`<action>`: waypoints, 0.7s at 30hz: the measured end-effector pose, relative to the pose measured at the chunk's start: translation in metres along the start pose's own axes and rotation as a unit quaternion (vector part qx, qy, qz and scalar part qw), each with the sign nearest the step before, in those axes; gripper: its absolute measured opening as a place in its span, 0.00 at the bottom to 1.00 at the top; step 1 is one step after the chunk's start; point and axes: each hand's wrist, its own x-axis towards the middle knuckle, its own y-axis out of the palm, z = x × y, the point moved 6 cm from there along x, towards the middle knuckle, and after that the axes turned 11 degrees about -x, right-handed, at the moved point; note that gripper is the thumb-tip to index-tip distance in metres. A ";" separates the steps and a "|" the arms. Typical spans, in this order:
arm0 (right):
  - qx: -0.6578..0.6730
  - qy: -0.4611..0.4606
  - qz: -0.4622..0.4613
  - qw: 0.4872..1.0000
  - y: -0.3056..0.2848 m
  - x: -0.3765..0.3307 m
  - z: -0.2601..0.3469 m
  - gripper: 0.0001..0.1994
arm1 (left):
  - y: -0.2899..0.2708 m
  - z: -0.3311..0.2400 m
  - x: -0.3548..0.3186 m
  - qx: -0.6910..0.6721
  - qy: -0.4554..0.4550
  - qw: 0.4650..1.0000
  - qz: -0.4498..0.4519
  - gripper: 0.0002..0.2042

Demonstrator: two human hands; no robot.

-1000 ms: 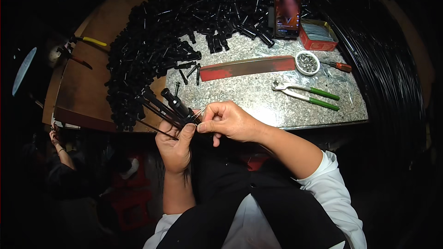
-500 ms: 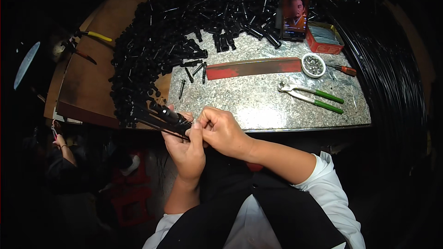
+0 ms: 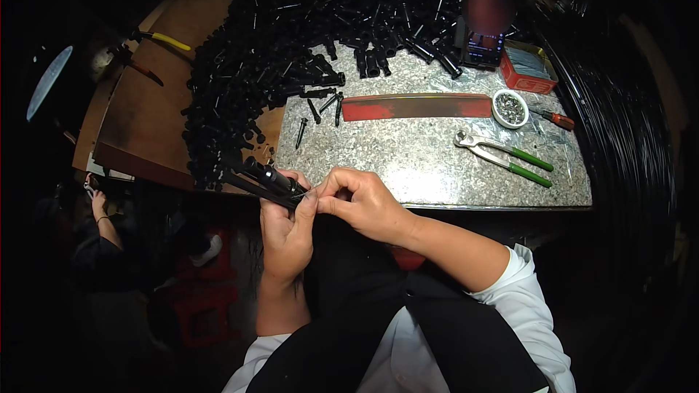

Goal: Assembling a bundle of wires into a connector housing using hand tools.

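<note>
Just off the table's near edge, my left hand [image 3: 287, 236] is closed round a black cylindrical part [image 3: 268, 177] with thin black rods lying alongside it. The part slants, its far end pointing up and left. My right hand [image 3: 373, 207] meets it at the near end, thumb and forefinger pinched close to my left thumb. A fine, pale wire-like strand seems to show there, but what the right fingertips hold is too small to make out. Left of and beyond the hands lies a large heap of similar black parts [image 3: 240, 65].
On the speckled stone slab [image 3: 371, 153] lie green-handled pincers [image 3: 502, 159], a red-and-dark curved strip [image 3: 416, 107], a white bowl of small metal bits [image 3: 510, 108] and a screwdriver [image 3: 557, 118]. A phone [image 3: 484, 25] stands behind, beside a red box [image 3: 528, 69]. Another person's hand [image 3: 98, 200] shows far left.
The table and its things sit a little farther right in the picture, as the view has turned slightly. Both hands stay together at the black part, which is tilted a little differently.
</note>
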 end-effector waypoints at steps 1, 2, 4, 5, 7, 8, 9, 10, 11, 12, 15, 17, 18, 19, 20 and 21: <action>0.000 0.000 0.001 1.000 0.000 0.001 -0.002 0.07 | 0.000 0.001 0.000 -0.002 0.002 1.000 0.001 0.11; 0.011 -0.013 -0.001 1.000 0.000 0.001 -0.005 0.07 | -0.001 0.002 0.001 -0.002 0.003 1.000 0.001 0.11; 0.022 -0.027 -0.003 0.999 -0.001 0.002 -0.005 0.07 | -0.002 0.004 0.001 0.008 0.008 1.000 0.012 0.11; 0.069 0.019 0.028 0.997 0.002 0.003 -0.010 0.07 | -0.002 0.004 0.001 0.008 0.008 1.000 0.011 0.11; 0.115 0.065 0.060 0.989 0.006 0.002 -0.016 0.08 | -0.003 0.004 0.000 0.001 0.016 1.000 0.003 0.12; 0.134 0.087 0.070 0.985 0.008 0.001 -0.020 0.07 | -0.002 0.005 0.000 0.001 0.017 1.000 0.003 0.12; 0.152 0.110 0.079 0.979 0.011 0.000 -0.024 0.07 | -0.002 0.004 0.000 -0.005 0.026 1.000 0.005 0.12; 0.152 0.110 0.080 0.979 0.012 0.000 -0.028 0.07 | -0.001 0.004 0.000 -0.011 0.035 0.999 0.008 0.12; 0.176 0.100 0.069 0.977 0.013 0.001 -0.031 0.07 | -0.001 0.004 0.000 -0.011 0.035 0.999 0.007 0.12; 0.200 0.090 0.057 0.974 0.014 0.002 -0.032 0.08 | -0.002 0.004 0.000 0.004 0.036 0.999 -0.001 0.12; 0.239 0.054 0.048 0.968 0.016 0.004 -0.027 0.08 | -0.003 0.003 -0.002 0.034 0.046 0.998 -0.014 0.12; 0.257 0.051 0.054 0.964 0.016 0.005 -0.028 0.09 | -0.002 0.004 -0.003 0.048 0.055 0.997 -0.018 0.12; 0.274 0.047 0.058 0.959 0.016 0.005 -0.028 0.11 | -0.001 0.003 -0.003 0.053 0.076 0.995 -0.020 0.12; 0.273 0.047 0.056 0.959 0.014 0.005 -0.029 0.11 | 0.001 0.003 -0.003 0.057 0.097 0.993 -0.020 0.12; 0.265 0.067 0.074 0.959 0.013 0.003 -0.032 0.11 | 0.003 0.002 -0.003 0.054 0.097 0.994 -0.018 0.12; 0.256 0.086 0.090 0.959 0.012 0.001 -0.033 0.12 | 0.006 -0.001 -0.003 0.075 0.104 0.991 -0.022 0.11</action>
